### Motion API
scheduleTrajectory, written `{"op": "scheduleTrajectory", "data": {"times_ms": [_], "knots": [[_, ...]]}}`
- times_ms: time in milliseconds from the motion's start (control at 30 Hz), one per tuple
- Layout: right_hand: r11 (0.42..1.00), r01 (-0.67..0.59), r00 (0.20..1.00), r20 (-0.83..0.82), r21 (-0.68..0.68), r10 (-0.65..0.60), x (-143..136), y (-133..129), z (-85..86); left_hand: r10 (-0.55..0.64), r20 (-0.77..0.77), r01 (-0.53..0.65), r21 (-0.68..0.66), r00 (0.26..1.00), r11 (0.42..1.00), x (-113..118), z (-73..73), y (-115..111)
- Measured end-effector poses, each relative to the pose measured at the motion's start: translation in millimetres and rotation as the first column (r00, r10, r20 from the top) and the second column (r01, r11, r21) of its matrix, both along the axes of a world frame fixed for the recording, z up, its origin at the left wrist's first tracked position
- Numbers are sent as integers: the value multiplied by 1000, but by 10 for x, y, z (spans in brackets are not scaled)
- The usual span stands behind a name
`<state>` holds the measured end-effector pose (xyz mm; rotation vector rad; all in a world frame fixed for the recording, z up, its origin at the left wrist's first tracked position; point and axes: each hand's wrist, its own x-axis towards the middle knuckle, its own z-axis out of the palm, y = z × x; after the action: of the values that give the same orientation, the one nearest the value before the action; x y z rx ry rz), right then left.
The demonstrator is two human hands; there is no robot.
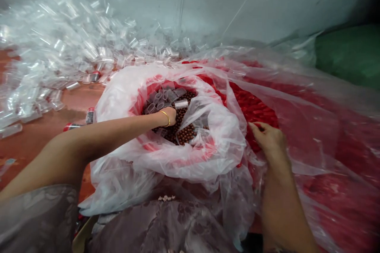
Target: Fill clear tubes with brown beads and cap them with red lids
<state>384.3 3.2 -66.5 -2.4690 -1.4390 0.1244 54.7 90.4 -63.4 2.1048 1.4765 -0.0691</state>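
My left hand (170, 116), with a gold bangle at the wrist, reaches into an open plastic-lined container. It is closed on a clear plastic tube (181, 104), whose end shows beyond the hand; most fingers are hidden. Around it lie many small round brown balls (186, 133). Several empty clear tubes (160, 101) rest on the balls at the back left. To the right, my right hand (269, 136) pinches a small red cap (259, 125) at the edge of a heap of red caps (252, 104).
A large pile of clear tubes (74, 35) spreads across the orange surface (80, 101) at the back left. Two filled tubes with red caps (90, 115) lie left of the container's white plastic liner (115, 87). Clear sheeting (308, 126) covers red caps on the right. A wall stands behind.
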Motion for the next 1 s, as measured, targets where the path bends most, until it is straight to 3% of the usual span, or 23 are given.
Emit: {"op": "scheduleTrajectory", "data": {"times_ms": [133, 233, 300, 367, 433, 500, 533, 600, 733, 833, 933, 1000], "knots": [[970, 69, 994, -101, 232, -46, 6, -38, 84, 138, 217, -134, -35, 966, 990, 213, -126, 80], [886, 165, 963, -264, 432, -51, -112, -54, 218, 216, 391, -185, -115, 895, 976, 247, -153, 122], [755, 246, 885, -458, 609, 81, -282, -59, 356, 243, 481, -186, -164, 842, 969, 208, -110, 134], [629, 270, 780, -548, 729, 301, -508, -60, 511, 260, 602, -165, -209, 755, 964, 136, -23, 128], [595, 223, 673, -564, 772, 478, -760, -54, 644, 297, 759, -108, -290, 580, 951, 49, 81, 93], [625, 157, 560, -591, 764, 581, -1009, -35, 721, 361, 854, -25, -380, 375, 925, -40, 178, 23], [652, 122, 505, -613, 748, 608, -1128, -17, 733, 391, 868, 15, -416, 307, 909, -81, 219, -26], [721, 30, 393, -671, 693, 629, -1350, 38, 716, 422, 866, 79, -456, 270, 886, -153, 290, -138], [826, -146, 205, -800, 545, 564, -1693, 189, 604, 396, 867, 180, -459, 303, 870, -258, 393, -345], [849, -189, 227, -819, 494, 527, -1820, 294, 550, 366, 867, 213, -449, 339, 868, -308, 438, -412], [812, -135, 340, -743, 568, 576, -1860, 367, 576, 343, 863, 271, -454, 371, 849, -324, 447, -402], [801, -105, 366, -726, 589, 582, -1882, 394, 623, 323, 860, 300, -453, 394, 840, -314, 440, -379]]}}
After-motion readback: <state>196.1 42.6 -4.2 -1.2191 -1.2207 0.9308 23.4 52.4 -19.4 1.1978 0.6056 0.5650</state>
